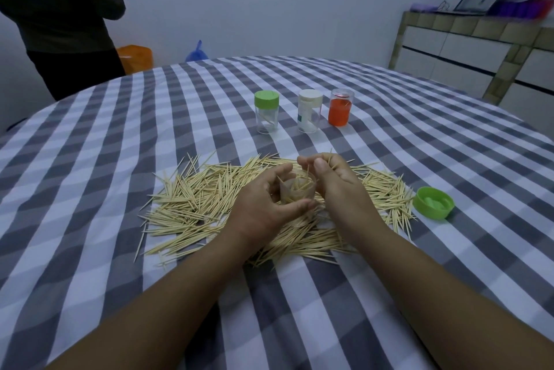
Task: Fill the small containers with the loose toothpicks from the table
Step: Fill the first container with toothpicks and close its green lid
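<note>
The filling step is under way. The left hand [266, 204] is curling its fingers and thumb around a clear open container [296, 189] standing amid the pile of loose toothpicks [192, 198], and some sticks are already standing inside it. At the container's 2 o'clock, the right hand [329, 177] is pinching a small bunch of toothpicks just beside the rim. The next move is probably calling for aligning that bunch upright and dropping it in (the mouth is narrow, so splayed sticks could catch). A loose green lid [433, 203] is lying at 3 o'clock; three capped containers [309, 111] are waiting at 12 o'clock.
</note>
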Demonstrator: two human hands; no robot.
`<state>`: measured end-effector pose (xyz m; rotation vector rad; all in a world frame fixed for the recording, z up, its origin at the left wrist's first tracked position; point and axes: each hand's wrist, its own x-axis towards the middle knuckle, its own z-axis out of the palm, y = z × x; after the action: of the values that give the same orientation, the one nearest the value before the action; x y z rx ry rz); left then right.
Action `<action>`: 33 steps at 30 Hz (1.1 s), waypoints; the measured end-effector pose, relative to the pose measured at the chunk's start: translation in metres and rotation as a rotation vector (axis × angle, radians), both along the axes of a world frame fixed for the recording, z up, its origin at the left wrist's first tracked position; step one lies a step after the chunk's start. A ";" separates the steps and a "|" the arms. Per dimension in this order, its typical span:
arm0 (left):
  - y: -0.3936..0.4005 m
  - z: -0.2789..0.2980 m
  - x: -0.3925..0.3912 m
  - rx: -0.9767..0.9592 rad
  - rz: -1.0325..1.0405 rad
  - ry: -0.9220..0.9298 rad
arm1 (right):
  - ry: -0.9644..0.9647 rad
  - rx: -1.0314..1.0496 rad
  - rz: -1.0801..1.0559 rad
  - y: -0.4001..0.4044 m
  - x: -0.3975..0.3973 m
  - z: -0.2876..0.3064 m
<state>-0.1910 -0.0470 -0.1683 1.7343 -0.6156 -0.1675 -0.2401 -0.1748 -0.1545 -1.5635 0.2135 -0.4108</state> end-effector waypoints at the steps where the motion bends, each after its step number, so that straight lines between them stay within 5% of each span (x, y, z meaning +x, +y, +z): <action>1: 0.000 0.000 0.000 0.002 0.000 -0.004 | -0.020 0.034 0.011 0.001 0.000 0.001; 7: -0.001 0.000 0.001 0.005 -0.002 -0.002 | -0.116 0.174 -0.008 0.001 0.001 0.007; 20: 0.000 0.002 0.001 0.039 -0.003 -0.016 | 0.113 -0.084 0.122 -0.015 -0.005 0.008; 24: 0.001 0.002 0.002 0.038 -0.013 0.027 | 0.201 -0.535 0.062 -0.037 -0.012 0.016; 27: 0.002 0.002 0.002 0.035 -0.025 0.038 | 0.481 -1.027 0.137 -0.052 -0.010 0.008; 29: 0.003 0.003 0.001 0.036 -0.029 0.039 | 0.614 -1.162 0.183 -0.053 -0.010 0.004; 33: 0.004 0.005 -0.001 0.039 -0.029 0.034 | 0.579 -1.367 0.135 -0.049 -0.007 0.002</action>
<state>-0.1919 -0.0433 -0.1631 1.7569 -0.6162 -0.2307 -0.2476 -0.2235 -0.1526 -3.0151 0.2852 0.0970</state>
